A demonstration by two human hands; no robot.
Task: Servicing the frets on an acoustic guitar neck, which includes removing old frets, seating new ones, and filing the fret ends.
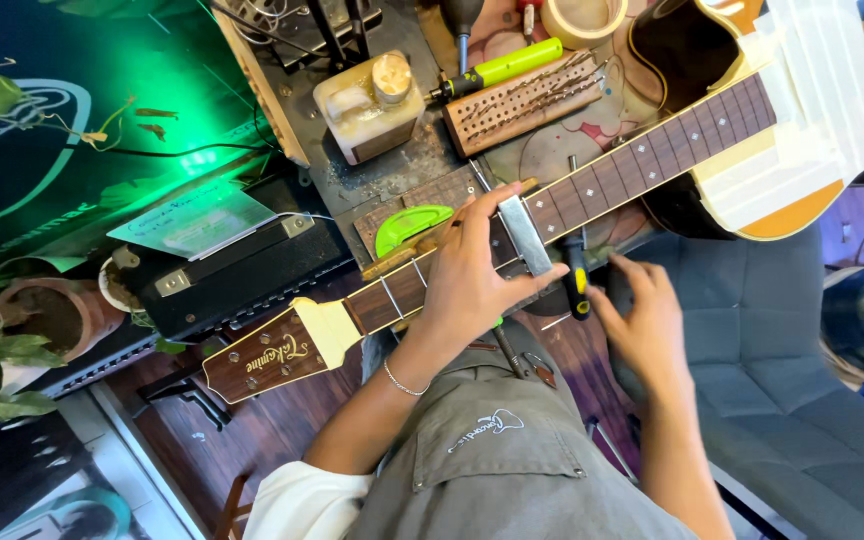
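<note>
An acoustic guitar [552, 205] is laid diagonally across the frame, its headstock [267, 355] at lower left and its body [752, 120] at upper right; the neck is crossed near the middle of the frame by a flat metal bar [525, 235]; the left hand [472, 275] is laid over the fretboard there, its fingers spread and pressed on the strings, with thumb and forefinger set against the bar on either side; a thin bracelet [404, 383] is worn at that wrist; the right hand [647, 320], right of centre, is kept just below the neck, its fingers loosely curled and slightly apart, the thumb beside a black and yellow tool handle [576, 285]; whether that handle is gripped cannot be told; above the neck, on the cluttered workbench [392, 170], a wooden block with rows of holes [522, 105], a green-handled screwdriver [507, 65], a stained glue bottle [372, 105] and a green curved piece [407, 225] are seen; a roll of tape [582, 18] lies at the top edge
</note>
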